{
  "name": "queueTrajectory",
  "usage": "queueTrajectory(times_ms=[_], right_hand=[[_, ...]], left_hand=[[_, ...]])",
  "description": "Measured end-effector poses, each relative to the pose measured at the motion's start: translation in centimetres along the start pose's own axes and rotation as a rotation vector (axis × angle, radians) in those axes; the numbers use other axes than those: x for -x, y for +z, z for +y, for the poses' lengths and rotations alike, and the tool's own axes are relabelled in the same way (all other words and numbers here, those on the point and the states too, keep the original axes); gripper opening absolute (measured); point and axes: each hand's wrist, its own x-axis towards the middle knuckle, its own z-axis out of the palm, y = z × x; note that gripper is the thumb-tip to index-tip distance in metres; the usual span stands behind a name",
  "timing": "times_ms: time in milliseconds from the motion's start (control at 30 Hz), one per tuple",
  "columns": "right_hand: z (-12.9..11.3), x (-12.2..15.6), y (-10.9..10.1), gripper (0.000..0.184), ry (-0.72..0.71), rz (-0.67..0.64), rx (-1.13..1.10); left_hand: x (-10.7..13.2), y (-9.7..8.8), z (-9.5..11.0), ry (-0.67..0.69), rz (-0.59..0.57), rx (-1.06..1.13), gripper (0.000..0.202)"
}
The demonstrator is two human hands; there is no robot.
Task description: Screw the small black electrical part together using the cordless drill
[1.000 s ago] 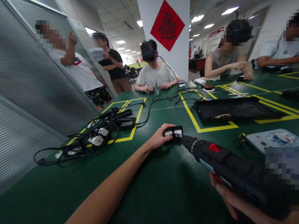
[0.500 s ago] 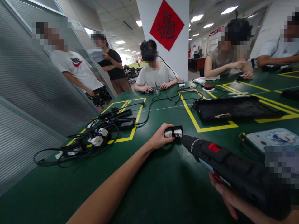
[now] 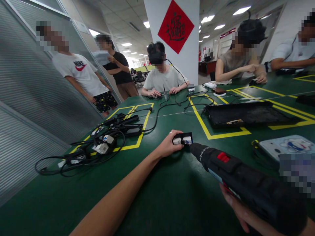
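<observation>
My left hand [image 3: 171,144] grips a small black case [image 3: 188,135] with white parts and some blue inside, holding it down on the green table. In my right hand [image 3: 237,206] is a black cordless drill [image 3: 236,170] with a red switch on top. The drill's nose points at the right end of the case, and its tip meets the white parts there. Whether the bit touches a screw is too small to tell. Part of my right hand is hidden beneath the drill body.
A tangle of black cables and adapters [image 3: 105,144] lies at the left inside yellow tape. A shallow black tray [image 3: 251,114] stands at the back right, and a pale blue cartoon-printed item [image 3: 292,147] lies nearer. Several people sit or stand around the table [image 3: 157,196].
The drill body has tilted and shifted slightly in my right hand, its nose staying at the case. My left hand and the case have not moved.
</observation>
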Motion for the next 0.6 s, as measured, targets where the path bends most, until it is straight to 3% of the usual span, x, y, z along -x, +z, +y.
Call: queueTrajectory(times_ms=[67,167,333,600], right_hand=[[-1.8,0.5,-0.8,0.029,0.047,-0.074,-0.019],[-3.8,1.0,-1.0,0.028,0.049,-0.07,0.034],[-5.6,0.8,-0.3,0.026,0.001,0.022,0.119],[-7.6,0.7,-0.3,0.021,0.086,-0.08,0.12]], left_hand=[[0.0,0.0,-0.1,0.005,0.005,0.001,0.049],[0.0,0.1,-0.1,-0.006,0.013,0.007,0.049],[0.1,0.1,0.2,-0.04,0.019,0.022,0.047],[0.1,0.2,0.3,-0.061,0.023,0.059,0.047]])
